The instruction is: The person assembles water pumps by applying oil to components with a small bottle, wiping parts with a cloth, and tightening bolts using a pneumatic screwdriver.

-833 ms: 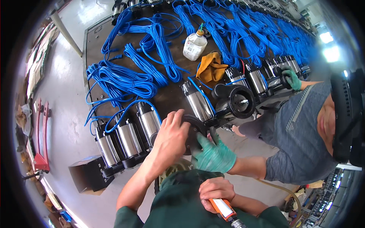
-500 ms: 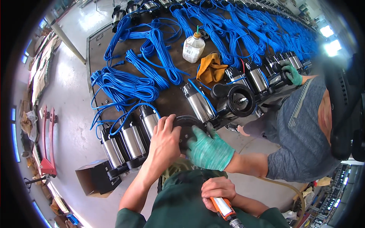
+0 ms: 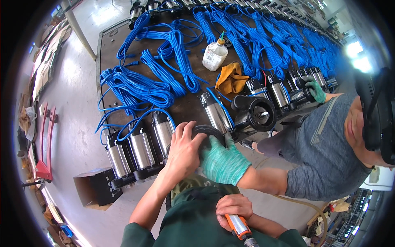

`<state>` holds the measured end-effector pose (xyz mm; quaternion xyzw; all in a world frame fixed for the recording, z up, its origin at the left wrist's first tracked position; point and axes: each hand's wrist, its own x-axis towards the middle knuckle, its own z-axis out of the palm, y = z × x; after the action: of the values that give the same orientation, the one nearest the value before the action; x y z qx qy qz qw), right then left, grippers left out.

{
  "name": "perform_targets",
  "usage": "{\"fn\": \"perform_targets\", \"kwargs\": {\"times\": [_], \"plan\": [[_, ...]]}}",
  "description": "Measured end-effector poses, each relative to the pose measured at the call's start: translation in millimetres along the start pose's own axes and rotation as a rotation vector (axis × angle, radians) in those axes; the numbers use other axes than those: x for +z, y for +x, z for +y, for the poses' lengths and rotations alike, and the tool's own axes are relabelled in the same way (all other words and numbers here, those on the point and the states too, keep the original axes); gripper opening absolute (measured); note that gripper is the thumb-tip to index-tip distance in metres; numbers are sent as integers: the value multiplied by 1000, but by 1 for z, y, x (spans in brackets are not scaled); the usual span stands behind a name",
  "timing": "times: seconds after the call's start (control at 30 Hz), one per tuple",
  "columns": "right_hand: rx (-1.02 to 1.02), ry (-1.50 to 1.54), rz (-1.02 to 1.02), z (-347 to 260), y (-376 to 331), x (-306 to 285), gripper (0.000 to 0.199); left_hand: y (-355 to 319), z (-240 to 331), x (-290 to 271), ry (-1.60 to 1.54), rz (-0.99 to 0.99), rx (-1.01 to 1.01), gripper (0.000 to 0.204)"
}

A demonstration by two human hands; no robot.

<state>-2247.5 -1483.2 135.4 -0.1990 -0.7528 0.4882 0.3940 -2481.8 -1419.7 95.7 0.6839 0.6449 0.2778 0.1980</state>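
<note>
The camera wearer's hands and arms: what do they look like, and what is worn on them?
The left hand and right hand are ungloved, with no ring or watch visible. Dark green sleeves leave the forearms bare; I see no markings or cables on them.

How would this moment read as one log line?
left grip: on black round part; right grip: closed on orange tool; co-worker's green glove: at same part; table: blue cable coils
</note>
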Motion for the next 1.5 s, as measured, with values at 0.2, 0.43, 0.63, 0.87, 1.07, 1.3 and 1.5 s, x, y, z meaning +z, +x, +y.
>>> {"fn": "perform_targets", "kwargs": {"times": [0.2,0.43,0.63,0.87,1.07,1.3,1.5], "plan": [[21,9,-17,1,3,3,27,7,3,3,-27,-28,22,42],[25,16,-6,-2,8,-3,27,6,2,-3,50,-55,17,42],[-4,8,14,-3,9,-10,24,9,4,-4,45,-73,22,42],[-15,13,21,-2,3,-14,26,-4,-3,-4,80,-35,32,39],[18,54,39,-3,0,-9,25,-10,-1,-8,180,4,39,39],[-52,146,87,-6,-3,-17,32,1,20,-13,109,-23,46,37],[-95,256,117,-3,-3,-13,21,-23,14,-21,144,-31,-88,44]]}}
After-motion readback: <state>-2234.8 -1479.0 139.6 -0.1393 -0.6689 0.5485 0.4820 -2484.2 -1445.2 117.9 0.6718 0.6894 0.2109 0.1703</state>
